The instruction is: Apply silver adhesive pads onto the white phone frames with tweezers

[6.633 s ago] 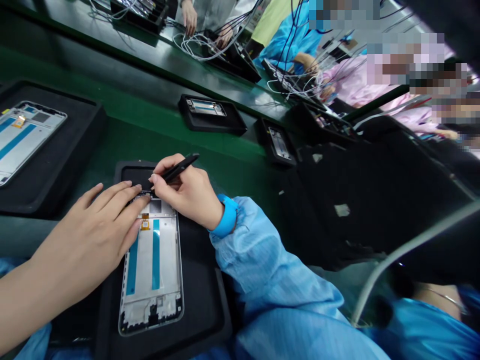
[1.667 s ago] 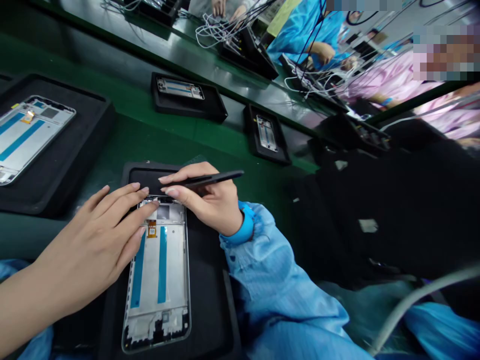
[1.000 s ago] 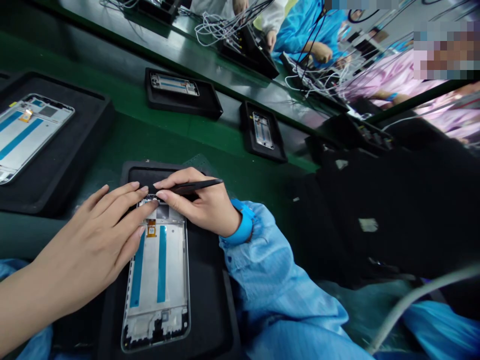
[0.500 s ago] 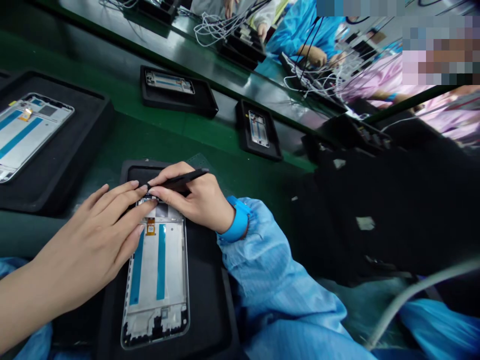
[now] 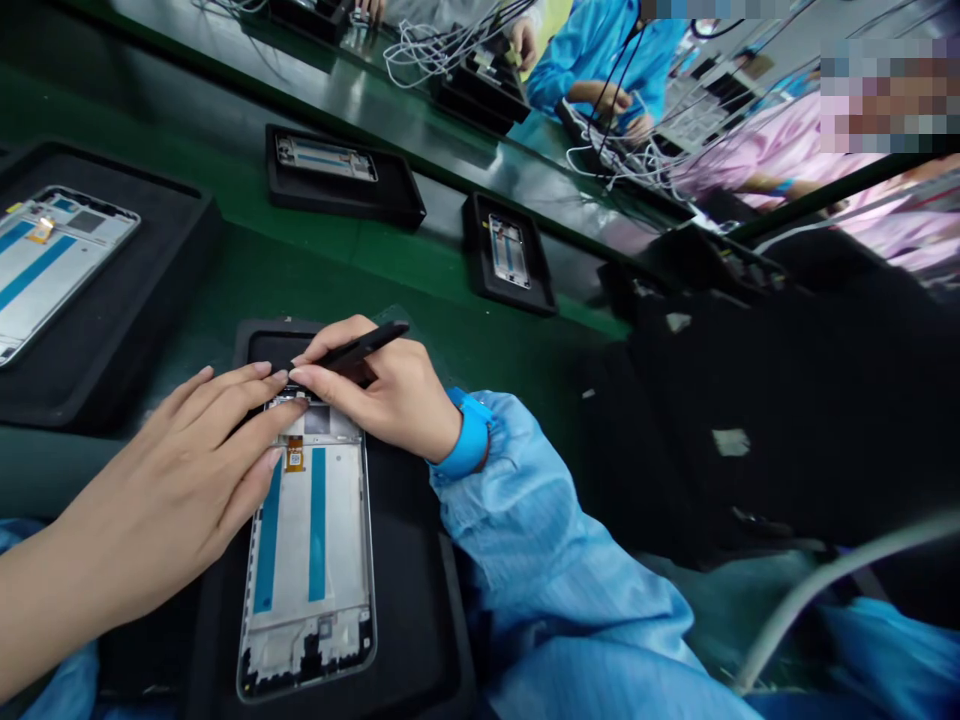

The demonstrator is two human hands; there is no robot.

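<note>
A silver phone frame [image 5: 341, 540] with two blue adhesive strips and a small orange flex cable [image 5: 295, 455] lies in a black foam tray [image 5: 409, 560] in front of me. My right hand [image 5: 382, 390], with a blue band at the wrist, grips a slim black pen-like tool [image 5: 367, 345]. The tool's tip is hidden by my fingers at the top end of the frame. My left hand [image 5: 191, 470] lies flat with fingers stretched out, its fingertips resting on the frame's upper left part, close to my right fingertips.
Another phone frame [image 5: 60, 270] lies in a black tray [image 5: 150, 290] at left. Two smaller-looking trays [image 5: 397, 195] [image 5: 536, 285] with frames stand farther back. Stacked black trays [image 5: 675, 420] fill the right. Co-workers sit across, near white cables [image 5: 431, 55].
The view has shifted slightly, so most things sit a little further left. My hands keep nearly the same pose at the frame's top end, and a co-worker's hands across the bench have moved.
</note>
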